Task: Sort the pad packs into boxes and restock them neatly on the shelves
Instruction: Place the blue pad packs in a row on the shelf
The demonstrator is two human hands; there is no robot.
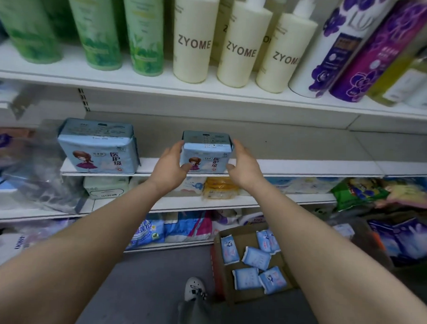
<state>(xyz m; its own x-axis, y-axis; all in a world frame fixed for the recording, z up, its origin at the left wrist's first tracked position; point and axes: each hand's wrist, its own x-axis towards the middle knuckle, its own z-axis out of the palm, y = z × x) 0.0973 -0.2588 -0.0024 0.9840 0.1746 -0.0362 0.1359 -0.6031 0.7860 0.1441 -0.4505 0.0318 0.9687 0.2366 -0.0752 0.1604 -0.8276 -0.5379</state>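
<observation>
A light-blue pad pack [206,151] with a cartoon girl on its front stands upright near the front edge of the middle shelf [293,166]. My left hand [172,163] grips its left side and my right hand [241,163] grips its right side, thumbs at the front. A second, larger-looking pack of the same kind [99,147] stands upright on the same shelf to the left, apart from my hands. On the floor at lower right an open cardboard box [229,291] holds several small blue pad packs [256,258].
Green, cream "ZYOME" [194,36] and purple bottles line the shelf above. Lower shelves carry mixed packs, among them a yellow one [220,186]. Loose goods pile up at the right [377,193] and plastic-wrapped stock at the left. My shoe [194,287] is beside the box.
</observation>
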